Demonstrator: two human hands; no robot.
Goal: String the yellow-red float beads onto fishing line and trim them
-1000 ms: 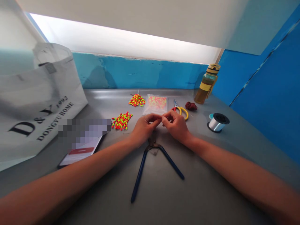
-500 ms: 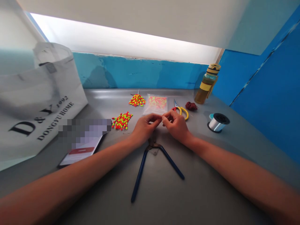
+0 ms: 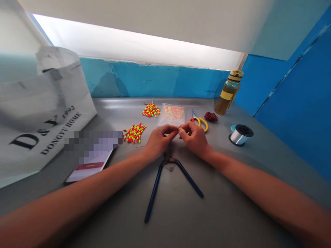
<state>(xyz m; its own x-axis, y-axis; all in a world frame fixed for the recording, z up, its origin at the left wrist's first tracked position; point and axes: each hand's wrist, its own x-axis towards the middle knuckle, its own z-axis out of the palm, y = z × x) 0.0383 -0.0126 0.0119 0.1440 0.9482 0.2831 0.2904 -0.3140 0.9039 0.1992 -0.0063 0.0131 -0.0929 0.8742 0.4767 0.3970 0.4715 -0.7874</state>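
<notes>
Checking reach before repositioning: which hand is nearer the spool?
Right. The right hand is left of the spool and closer to it; the left hand is farther left, beyond the right hand.

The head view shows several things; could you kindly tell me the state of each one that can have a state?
left hand: fingers pinched, tips meeting the right hand's
right hand: fingers pinched on something too small to tell
scissors: closed, lying flat
pliers: handles spread, lying flat
bottle: upright, capped, holding amber liquid
spool: resting on one flange, wound with clear line
</notes>
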